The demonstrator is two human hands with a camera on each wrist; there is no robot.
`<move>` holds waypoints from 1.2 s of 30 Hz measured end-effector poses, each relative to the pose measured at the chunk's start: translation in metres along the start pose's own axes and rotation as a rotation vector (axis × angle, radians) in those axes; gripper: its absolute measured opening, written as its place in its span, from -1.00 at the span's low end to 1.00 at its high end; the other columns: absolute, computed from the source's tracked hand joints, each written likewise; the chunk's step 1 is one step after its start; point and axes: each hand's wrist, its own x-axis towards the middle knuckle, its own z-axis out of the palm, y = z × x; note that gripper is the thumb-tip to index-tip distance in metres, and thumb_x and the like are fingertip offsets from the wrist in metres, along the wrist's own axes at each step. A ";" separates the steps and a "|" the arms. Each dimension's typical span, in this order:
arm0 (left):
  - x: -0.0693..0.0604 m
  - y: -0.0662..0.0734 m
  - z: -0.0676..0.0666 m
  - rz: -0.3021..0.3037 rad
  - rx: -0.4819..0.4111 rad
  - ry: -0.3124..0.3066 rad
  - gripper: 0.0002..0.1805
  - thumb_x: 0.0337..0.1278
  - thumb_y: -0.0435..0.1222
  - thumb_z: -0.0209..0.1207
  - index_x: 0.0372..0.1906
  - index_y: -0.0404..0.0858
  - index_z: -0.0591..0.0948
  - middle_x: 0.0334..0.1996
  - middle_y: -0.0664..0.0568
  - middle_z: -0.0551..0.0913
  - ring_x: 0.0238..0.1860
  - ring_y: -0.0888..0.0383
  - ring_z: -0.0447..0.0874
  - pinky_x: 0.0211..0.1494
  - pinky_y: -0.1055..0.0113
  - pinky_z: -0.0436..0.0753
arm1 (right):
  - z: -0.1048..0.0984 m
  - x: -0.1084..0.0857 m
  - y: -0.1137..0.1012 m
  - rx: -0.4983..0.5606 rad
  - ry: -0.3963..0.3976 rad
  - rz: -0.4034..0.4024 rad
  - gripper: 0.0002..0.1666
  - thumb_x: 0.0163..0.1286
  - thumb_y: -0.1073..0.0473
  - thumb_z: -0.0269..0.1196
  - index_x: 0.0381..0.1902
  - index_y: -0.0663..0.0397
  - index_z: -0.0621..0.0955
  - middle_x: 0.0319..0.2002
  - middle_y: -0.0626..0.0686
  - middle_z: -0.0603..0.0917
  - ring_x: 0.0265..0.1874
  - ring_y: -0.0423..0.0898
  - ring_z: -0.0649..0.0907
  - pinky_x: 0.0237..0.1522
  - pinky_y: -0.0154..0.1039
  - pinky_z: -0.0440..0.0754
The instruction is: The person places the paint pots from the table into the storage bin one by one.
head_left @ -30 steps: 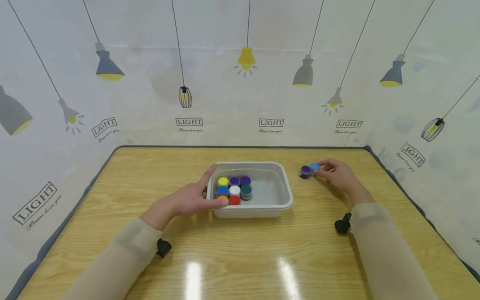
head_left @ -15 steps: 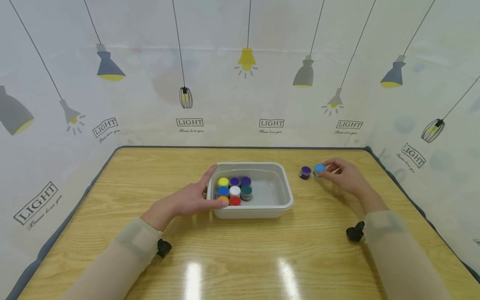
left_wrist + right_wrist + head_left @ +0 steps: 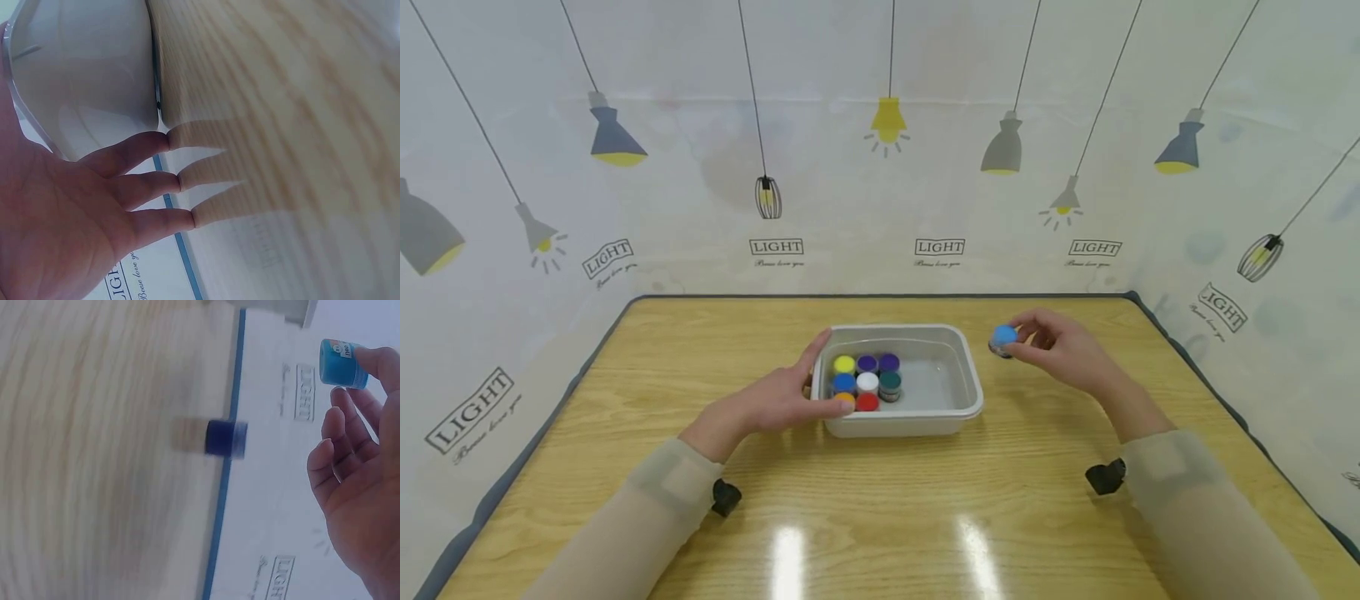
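A white plastic tub sits mid-table, with several small paint jars grouped at its left end, among them a yellow-lidded jar, a red-lidded jar and a green-lidded jar. My left hand holds the tub's left end, its thumb over the near rim and a finger at the far corner. In the left wrist view, three fingers stretch down to the tabletop. Raised above the table, a light blue paint jar is pinched in my right hand. A purple paint jar stands on the table, mostly hidden in the head view.
The wooden table has a dark edge and meets a pale wall covering printed with lamps. A black wrist camera sticks out from the left sleeve, another black camera from the right.
My right hand drew the light blue jar rightward from the purple one, then lifted it and brought it back left, over the purple jar in the head view. My left hand stays put.
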 end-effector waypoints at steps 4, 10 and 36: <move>0.001 0.000 0.000 0.007 -0.003 0.000 0.38 0.22 0.51 0.26 0.80 0.30 -0.42 0.63 -0.36 0.38 0.55 -0.32 0.49 0.61 -0.36 0.39 | 0.007 0.004 -0.021 0.060 -0.017 -0.049 -0.65 0.55 0.01 0.46 0.19 -0.04 0.71 -0.12 0.09 0.73 -0.28 -0.03 0.59 -0.29 -0.27 0.57; 0.003 0.000 0.000 0.019 -0.005 0.000 0.39 0.22 0.51 0.27 0.80 0.28 -0.42 0.61 -0.34 0.42 0.54 -0.27 0.52 0.61 -0.33 0.40 | 0.024 0.010 -0.046 0.104 -0.049 -0.135 -0.69 0.50 0.12 0.49 0.15 -0.06 0.74 -0.20 0.04 0.70 -0.36 -0.04 0.55 -0.34 -0.29 0.53; 0.000 0.002 0.000 0.005 -0.010 0.003 0.37 0.22 0.52 0.27 0.80 0.30 -0.39 0.63 -0.36 0.38 0.54 -0.33 0.50 0.60 -0.39 0.38 | 0.089 0.039 -0.086 0.160 -0.266 -0.251 -0.71 0.49 0.10 0.50 0.11 -0.11 0.73 -0.22 -0.08 0.71 -0.32 -0.07 0.58 -0.27 -0.29 0.54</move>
